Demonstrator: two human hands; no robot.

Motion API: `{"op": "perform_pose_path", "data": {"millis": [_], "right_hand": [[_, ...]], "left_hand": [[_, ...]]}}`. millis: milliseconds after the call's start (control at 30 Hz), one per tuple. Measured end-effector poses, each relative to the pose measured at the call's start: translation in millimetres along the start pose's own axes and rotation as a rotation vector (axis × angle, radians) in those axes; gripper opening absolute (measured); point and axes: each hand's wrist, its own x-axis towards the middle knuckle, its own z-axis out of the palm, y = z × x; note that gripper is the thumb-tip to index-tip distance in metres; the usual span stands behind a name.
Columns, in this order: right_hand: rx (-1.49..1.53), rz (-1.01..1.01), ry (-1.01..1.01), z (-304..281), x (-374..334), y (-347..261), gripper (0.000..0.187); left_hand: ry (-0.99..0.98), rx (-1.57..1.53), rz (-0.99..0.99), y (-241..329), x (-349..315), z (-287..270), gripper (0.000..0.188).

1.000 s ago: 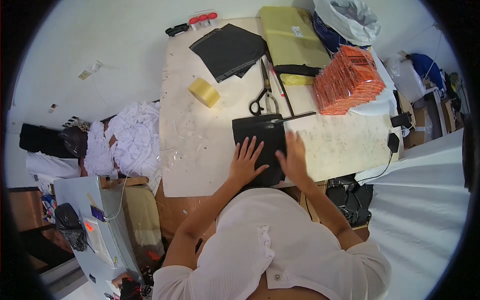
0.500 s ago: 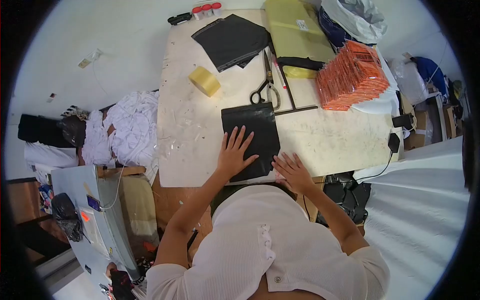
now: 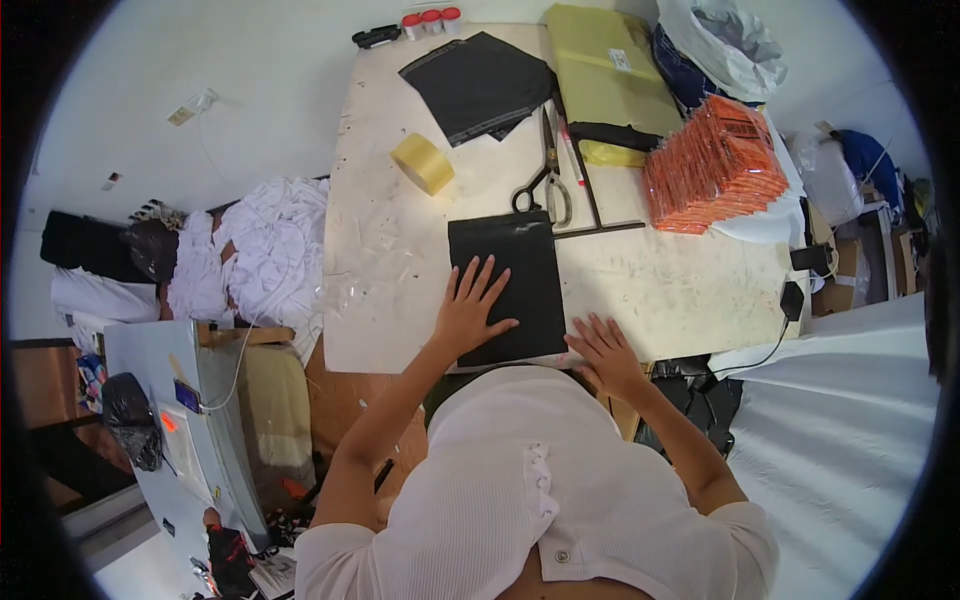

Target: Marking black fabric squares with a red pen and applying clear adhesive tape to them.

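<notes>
Black flat pouch (image 3: 508, 285) on the table (image 3: 390, 250), under the flat, spread left hand (image 3: 468, 312), beside the splayed right hand (image 3: 603, 352)

We see a pale, scuffed rectangular wooden surface (image 3: 400, 250) against a plain white wall (image 3: 200, 90), evenly lit. Left of it a heap of crumpled white cloth (image 3: 260, 250) lies beside a black bundle (image 3: 150, 250). Lower left stands a light grey machine cabinet (image 3: 200, 420) with a small orange light. White draped fabric (image 3: 850, 420) fills the right side; black cable (image 3: 770, 345) hangs off the surface's edge.
</notes>
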Motion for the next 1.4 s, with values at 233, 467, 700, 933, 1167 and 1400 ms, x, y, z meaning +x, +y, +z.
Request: {"op": "perform_pose_path", "data": {"millis": [233,467,700,933,1167,1400], "right_hand": [[0.238,-0.013,0.286,-24,33,9,0.017],[0.904,0.517,0.499,-43,120,44,0.016],[0.869,0.600,0.654,-14,151,59,0.014],[0.278,0.398,0.614,-18,139,68,0.017],[0.217,0.375,0.553,-34,132,105,0.020],[0.097,0.273,0.592,-24,136,117,0.014]], "left_hand": [[0.270,-0.238,-0.175,-12,32,-7,0.039],[0.230,-0.342,-0.375,-84,78,-10,0.032],[-0.185,-0.444,-0.373,-67,115,-34,0.042],[-0.197,-0.448,-0.306,-66,124,-35,0.044],[-0.151,-0.372,-0.161,-63,119,-35,0.028],[-0.104,-0.522,-0.101,-50,108,-41,0.014]]}}
